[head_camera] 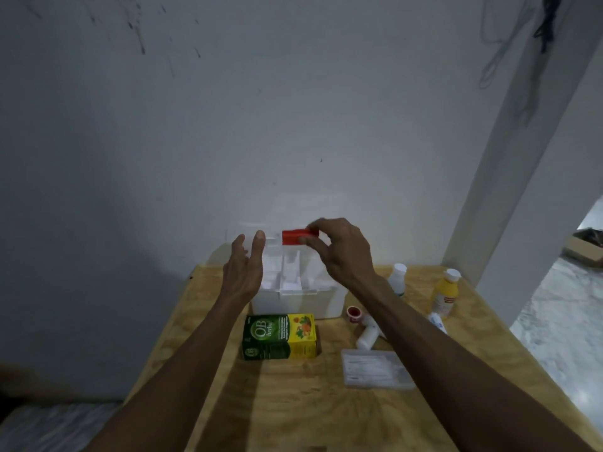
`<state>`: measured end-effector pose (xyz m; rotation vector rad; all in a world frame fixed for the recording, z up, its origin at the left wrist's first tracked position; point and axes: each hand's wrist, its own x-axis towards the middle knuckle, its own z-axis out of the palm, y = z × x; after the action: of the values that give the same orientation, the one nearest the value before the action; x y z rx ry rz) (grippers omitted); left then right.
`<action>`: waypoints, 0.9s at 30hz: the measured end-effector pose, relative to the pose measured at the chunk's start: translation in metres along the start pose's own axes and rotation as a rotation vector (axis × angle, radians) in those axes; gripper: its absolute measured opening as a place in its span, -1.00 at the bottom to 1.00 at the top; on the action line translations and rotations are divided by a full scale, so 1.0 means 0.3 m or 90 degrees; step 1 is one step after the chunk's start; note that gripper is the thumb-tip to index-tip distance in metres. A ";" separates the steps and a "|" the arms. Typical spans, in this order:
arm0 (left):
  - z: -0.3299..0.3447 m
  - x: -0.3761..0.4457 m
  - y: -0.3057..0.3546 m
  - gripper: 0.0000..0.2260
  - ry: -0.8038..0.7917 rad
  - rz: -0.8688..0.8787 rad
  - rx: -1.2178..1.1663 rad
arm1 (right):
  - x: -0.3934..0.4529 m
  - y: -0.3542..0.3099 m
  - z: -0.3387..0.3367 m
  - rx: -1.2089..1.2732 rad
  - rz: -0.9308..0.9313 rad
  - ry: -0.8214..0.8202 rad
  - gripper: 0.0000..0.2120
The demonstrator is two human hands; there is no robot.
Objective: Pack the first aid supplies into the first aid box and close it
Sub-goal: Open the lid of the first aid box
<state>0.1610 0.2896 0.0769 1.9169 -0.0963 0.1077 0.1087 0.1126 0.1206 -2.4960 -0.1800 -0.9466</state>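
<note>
The white first aid box stands at the back of the wooden table, its clear lid raised; a white divided tray shows inside. My right hand pinches the red latch at the lid's top edge between thumb and fingers. My left hand is held open at the lid's left side with fingers apart; whether it touches the lid I cannot tell. A green and yellow medicine carton lies in front of the box.
Right of the box are a small red pot, a white bottle lying down, an upright white bottle, a yellow bottle and a clear flat packet. A wall rises directly behind the table.
</note>
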 end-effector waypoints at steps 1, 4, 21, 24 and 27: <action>0.003 -0.003 -0.005 -0.33 -0.004 -0.011 -0.004 | 0.031 -0.001 -0.004 0.001 0.008 -0.002 -0.75; 0.016 0.004 -0.032 -0.21 -0.035 -0.029 0.033 | 0.133 0.004 0.004 0.005 0.024 0.003 -0.74; 0.036 0.085 -0.104 -0.41 -0.199 0.056 0.380 | 0.417 0.101 0.138 -0.045 0.112 0.073 -0.74; 0.035 0.096 -0.107 -0.45 -0.230 0.049 0.424 | 0.428 0.111 0.153 -0.046 0.118 0.085 -0.73; 0.037 0.097 -0.105 -0.45 -0.228 0.050 0.443 | 0.432 0.111 0.164 -0.045 0.106 0.095 -0.69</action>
<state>0.1939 0.2895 0.0473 2.6126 -0.4190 -0.1759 0.2449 0.1007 0.1607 -2.4468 0.1089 -1.0796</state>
